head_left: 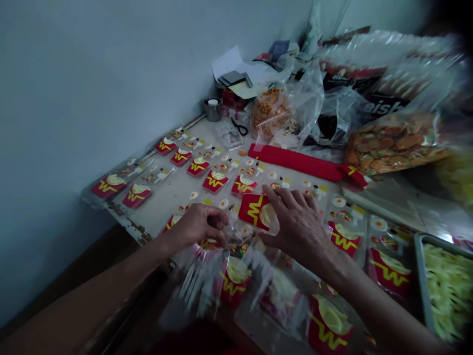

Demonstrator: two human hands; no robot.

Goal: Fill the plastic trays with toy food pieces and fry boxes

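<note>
My left hand (199, 224) is closed, with thumb and fingers pinching the crumpled clear plastic bag (236, 230). My right hand (301, 222) grips a small red fries carton (253, 211) with a yellow zigzag on it. Its thumb and forefinger are at opposite edges of the carton, which lies turned sideways. A cream-coloured piece sits at the carton's open end. Whether this carton is partly inside the bag is hard to tell. Below my hands, blurred clear packets hold more red cartons, such as one red carton (328, 325) at the front.
Rows of packets with red cartons (197, 166) and small food-shaped pieces cover the table (166, 190). A metal tray (421, 276) of pale yellow strips stands at right. Behind are a stack of red cartons (295, 161), scissors (240, 127), a metal cup (213, 111) and filled bags (391, 140).
</note>
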